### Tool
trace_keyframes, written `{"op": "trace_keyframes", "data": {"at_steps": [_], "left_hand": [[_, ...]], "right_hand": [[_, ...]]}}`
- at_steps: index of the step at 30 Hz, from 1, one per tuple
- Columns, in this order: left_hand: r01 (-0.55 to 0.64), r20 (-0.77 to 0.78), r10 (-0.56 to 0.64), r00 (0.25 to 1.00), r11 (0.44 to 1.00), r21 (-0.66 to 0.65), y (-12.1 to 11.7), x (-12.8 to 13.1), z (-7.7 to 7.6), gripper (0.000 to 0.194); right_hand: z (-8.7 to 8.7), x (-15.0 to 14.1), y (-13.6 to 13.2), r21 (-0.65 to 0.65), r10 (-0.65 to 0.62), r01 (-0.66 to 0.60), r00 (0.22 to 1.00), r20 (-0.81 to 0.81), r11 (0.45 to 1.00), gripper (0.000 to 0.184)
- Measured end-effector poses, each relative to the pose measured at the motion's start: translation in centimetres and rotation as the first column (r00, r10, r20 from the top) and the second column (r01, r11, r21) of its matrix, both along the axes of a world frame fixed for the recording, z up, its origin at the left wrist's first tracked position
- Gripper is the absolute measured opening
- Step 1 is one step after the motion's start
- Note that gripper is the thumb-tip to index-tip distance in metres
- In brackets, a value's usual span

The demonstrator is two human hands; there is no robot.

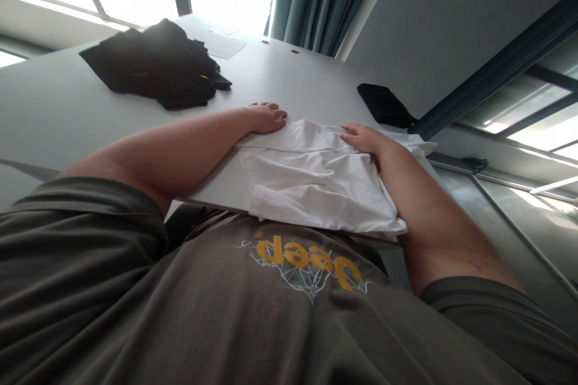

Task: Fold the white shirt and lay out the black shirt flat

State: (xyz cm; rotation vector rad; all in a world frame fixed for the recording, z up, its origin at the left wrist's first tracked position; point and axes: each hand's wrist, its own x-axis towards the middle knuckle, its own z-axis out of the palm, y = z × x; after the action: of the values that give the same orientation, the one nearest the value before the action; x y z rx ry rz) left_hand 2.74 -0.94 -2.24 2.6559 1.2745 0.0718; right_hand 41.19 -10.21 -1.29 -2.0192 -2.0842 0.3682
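A white cloth garment [316, 177], partly folded and wrinkled, lies on the table close to my body, its near edge at the table's front edge. My left hand [267, 117] rests palm down at the garment's far left corner, fingers stretched out. On the far right part of the cloth lies my right hand [359, 137], its fingers extended flat over the fabric. Neither hand grips anything. Part of the garment continues to the right behind my right wrist.
A heap of black clothing [153, 66] lies on the white table [298, 81] at the far left. Some paper sheets [223, 45] are behind it. A folded black item [386, 105] sits near the right edge. Curtains [320, 0] and windows stand beyond the table.
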Motion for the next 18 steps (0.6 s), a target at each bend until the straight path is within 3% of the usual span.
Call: {"op": "trace_keyframes", "data": {"at_steps": [18], "left_hand": [[-0.007,-0.01,0.007,1.0,1.0,0.012,-0.6,0.02,0.49,0.066]], "right_hand": [[0.52,-0.73,-0.5,0.002,-0.023,0.023,0.999,0.042,1.0,0.063]]}}
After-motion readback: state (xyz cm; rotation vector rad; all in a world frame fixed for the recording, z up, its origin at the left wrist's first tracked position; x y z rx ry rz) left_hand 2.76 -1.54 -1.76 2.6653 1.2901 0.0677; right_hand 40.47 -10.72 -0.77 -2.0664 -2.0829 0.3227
